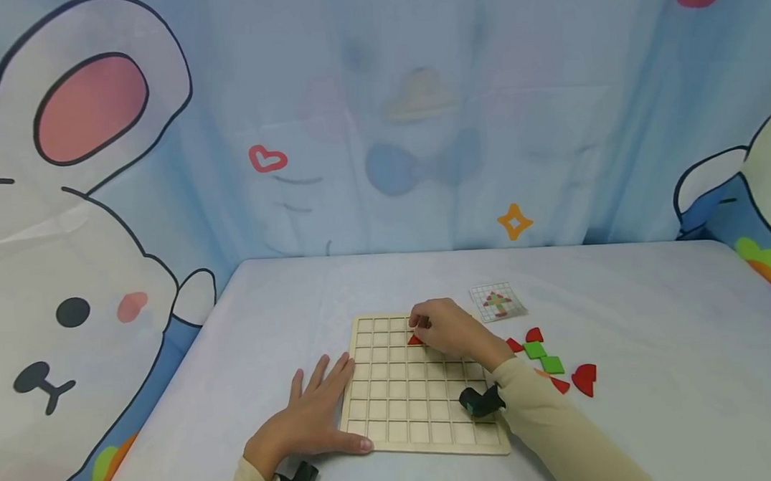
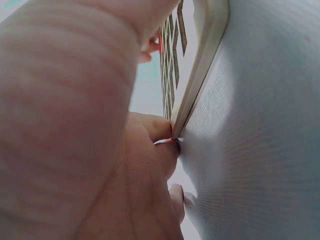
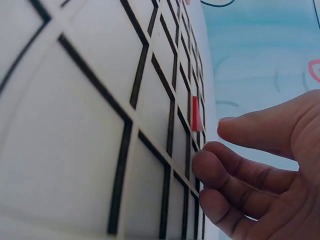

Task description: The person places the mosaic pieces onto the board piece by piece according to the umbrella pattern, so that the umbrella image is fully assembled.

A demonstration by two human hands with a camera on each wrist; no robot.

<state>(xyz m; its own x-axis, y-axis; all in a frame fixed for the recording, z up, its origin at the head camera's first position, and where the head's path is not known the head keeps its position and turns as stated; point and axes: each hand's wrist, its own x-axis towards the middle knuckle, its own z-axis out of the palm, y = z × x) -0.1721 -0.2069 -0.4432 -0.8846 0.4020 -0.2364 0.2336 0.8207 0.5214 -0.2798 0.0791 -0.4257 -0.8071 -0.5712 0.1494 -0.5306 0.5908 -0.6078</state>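
Against a light-blue curtain [image 1: 333, 225] printed with cartoon animals and hearts, a person in cream sleeves works at a white-covered table [image 1: 285, 309], a pale wooden board [image 1: 396, 411] cut with a square grid lying flat in front. The left hand [image 1: 308, 417], fingers spread and gripping nothing, lies along the board's left side with its thumb at the lower edge, apparently to keep the board from sliding. The right hand [image 1: 452, 329] hovers over the upper grid, fingers loosely bent and thumb apart, with no piece visible between them. Just below its fingertips, a small flat red piece [image 1: 415, 340] sits near the board's top edge.

To the right, flat red, green and orange pieces [image 1: 552, 364] lie loose, likely kept within the right hand's reach; a gridded white card [image 1: 499, 301] with a coloured pattern rests beyond, probably for reference.

The right forearm and hand hide part of the board's right side and possibly some pieces. The card's pattern is too small to read, and whether the fingertips touch the red piece cannot be told.
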